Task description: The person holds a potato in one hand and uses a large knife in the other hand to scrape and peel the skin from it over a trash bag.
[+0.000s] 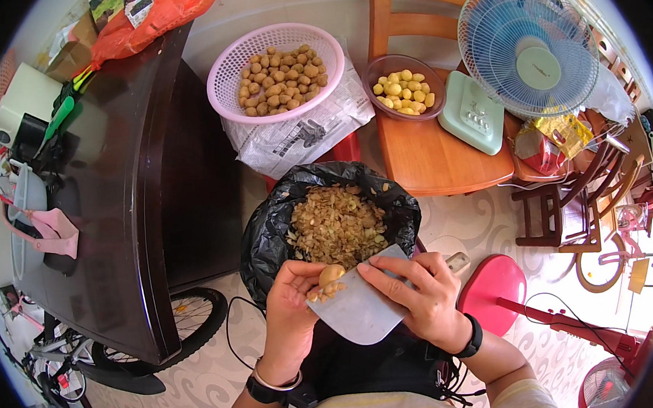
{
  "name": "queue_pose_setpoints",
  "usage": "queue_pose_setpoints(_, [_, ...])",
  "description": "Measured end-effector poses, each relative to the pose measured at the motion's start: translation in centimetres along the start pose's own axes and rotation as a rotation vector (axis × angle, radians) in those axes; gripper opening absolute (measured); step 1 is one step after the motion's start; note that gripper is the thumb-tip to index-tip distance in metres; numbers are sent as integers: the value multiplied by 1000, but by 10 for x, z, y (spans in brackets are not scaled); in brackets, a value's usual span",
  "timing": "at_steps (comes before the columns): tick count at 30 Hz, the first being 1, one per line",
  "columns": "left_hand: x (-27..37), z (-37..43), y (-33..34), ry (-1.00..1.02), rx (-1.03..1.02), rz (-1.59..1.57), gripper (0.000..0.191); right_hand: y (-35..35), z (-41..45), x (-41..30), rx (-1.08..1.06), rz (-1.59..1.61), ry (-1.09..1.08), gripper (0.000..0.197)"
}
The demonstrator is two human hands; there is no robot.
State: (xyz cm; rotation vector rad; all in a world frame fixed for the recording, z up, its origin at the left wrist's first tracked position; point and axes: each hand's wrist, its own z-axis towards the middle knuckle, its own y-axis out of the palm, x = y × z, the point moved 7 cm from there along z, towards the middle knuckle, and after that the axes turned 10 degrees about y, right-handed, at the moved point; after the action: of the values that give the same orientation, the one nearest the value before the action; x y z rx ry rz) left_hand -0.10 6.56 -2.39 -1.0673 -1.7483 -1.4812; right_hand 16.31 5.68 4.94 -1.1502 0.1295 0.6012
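Note:
A small, partly peeled potato (331, 274) is held in the fingers of my left hand (296, 295). My right hand (419, 291) grips a broad metal cleaver (363, 310), its fingers spread on the blade and its handle pointing right. The blade's edge meets the potato, where bits of peel cling. Beneath both hands, a container lined with a black plastic bag (260, 238) holds a heap of potato peelings (336, 220). Unpeeled potatoes (282, 78) fill much of a pink perforated basket (220, 100) farther back. Peeled potatoes (404, 91) lie in a brown bowl (374, 73).
The bowl and a green kitchen scale (472, 112) rest on a wooden chair (438, 160). A dark table (115, 220) stands at left, a bicycle wheel (197, 317) beside it. A blue fan (527, 56) is at back right, a red fan base (492, 294) nearer.

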Motion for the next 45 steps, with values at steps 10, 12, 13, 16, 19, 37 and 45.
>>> queue_pose_setpoints(10, [5,0,2,-27,1,-5,39,4,0,14,-1,16,54,49])
queue_pose_setpoints(12, [6,0,2,-15,-6,8,38,5,0,15,-16,17,64,50])
queue_pose_setpoints(13, [7,1,2,-4,-13,21,37,5,0,15,-15,15,65,50])
queue_pose_setpoints(16, [10,0,1,11,-7,21,40,5,0,16,-23,28,89,50])
queue_pose_setpoints(19, [12,-1,2,70,-1,79,44,6,2,21,-69,10,135,50])
queue_pose_setpoints(37, [12,1,5,201,29,182,44,-3,1,0,-15,13,54,51])
queue_pose_setpoints(45, [14,1,2,222,-5,216,46,2,2,8,-51,20,104,51])
